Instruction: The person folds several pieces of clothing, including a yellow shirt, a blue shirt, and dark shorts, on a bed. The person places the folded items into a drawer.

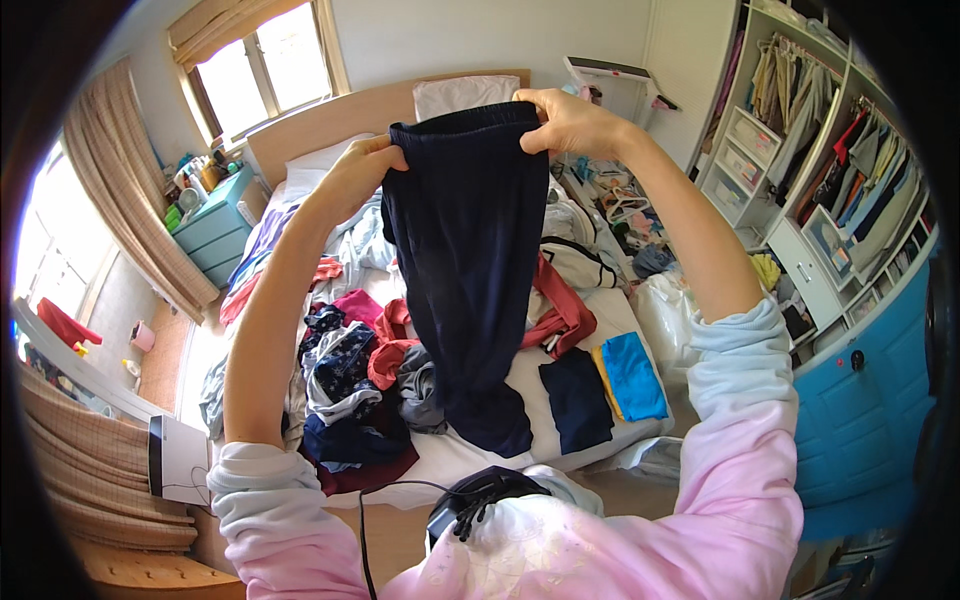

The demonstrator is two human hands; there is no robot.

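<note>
Stretched between my two hands is a pair of dark navy trousers [472, 225], held up by its elastic waistband. My left hand [369, 163] pinches the waistband's left corner between thumb and fingers. The right corner is gripped the same way by my right hand [566, 124]. The legs hang down over the bed [480, 457] and hide part of what lies behind; I cannot tell whether the hem touches the sheet. To the right of the trousers lies a folded navy garment [576, 401], beside folded blue cloth [634, 375] with a yellow piece [607, 382] partly under it.
Loose clothes [349, 382] heap on the bed's left, and a coral garment [562, 307] lies behind the trousers. A clear plastic bag [664, 315] stands off the bed's right side. Farther right are an open wardrobe [795, 187] and a blue door [862, 405]. A teal drawer cabinet [217, 225] stands far left.
</note>
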